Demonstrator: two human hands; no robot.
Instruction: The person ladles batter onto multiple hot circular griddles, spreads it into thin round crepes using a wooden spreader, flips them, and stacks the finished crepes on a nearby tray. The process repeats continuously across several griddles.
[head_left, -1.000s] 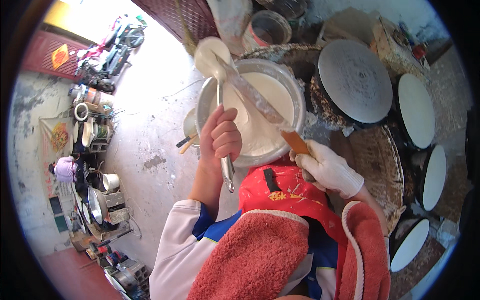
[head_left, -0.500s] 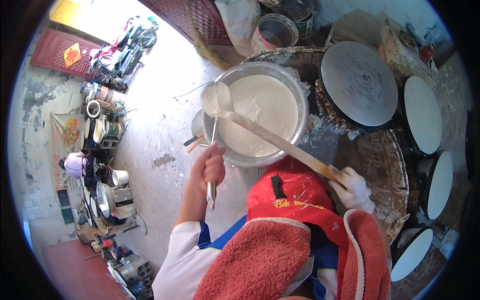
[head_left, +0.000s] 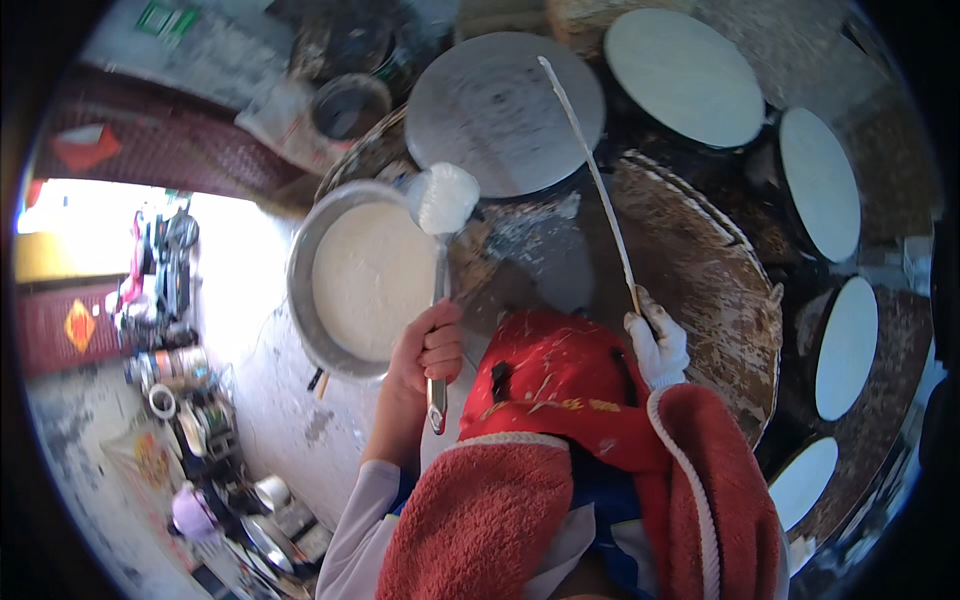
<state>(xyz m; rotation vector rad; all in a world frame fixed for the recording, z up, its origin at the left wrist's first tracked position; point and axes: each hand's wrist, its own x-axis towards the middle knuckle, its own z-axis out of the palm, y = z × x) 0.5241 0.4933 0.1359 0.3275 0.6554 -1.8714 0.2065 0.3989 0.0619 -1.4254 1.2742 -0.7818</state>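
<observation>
My left hand (head_left: pixel 425 350) grips a long-handled metal ladle (head_left: pixel 441 200) filled with pale batter. The ladle's bowl is over the right rim of a metal pot (head_left: pixel 303 275) holding batter (head_left: pixel 370 280), beside a grey round griddle (head_left: pixel 500 110). My right hand (head_left: pixel 655 340), in a stained white glove, is closed round the lower end of a long wooden spreader (head_left: pixel 602 190), seen edge-on and smeared with batter, whose tip reaches over the griddle's right part. Below both hands are a red apron (head_left: pixel 545 370) and red towels (head_left: pixel 470 510) on me.
Several pans covered in pale batter or cooked layers (head_left: pixel 680 75) curve round my right, beside a worn round wooden board (head_left: pixel 720 310). Behind the pot are a sack (head_left: pixel 275 120) and a bucket (head_left: pixel 350 105). A scooter (head_left: pixel 160 270) and stacked goods (head_left: pixel 200 420) line the left.
The view has swung toward the griddles. The spreader has left the ladle and pot and now points up over the griddle; the filled ladle has moved to the pot's right rim.
</observation>
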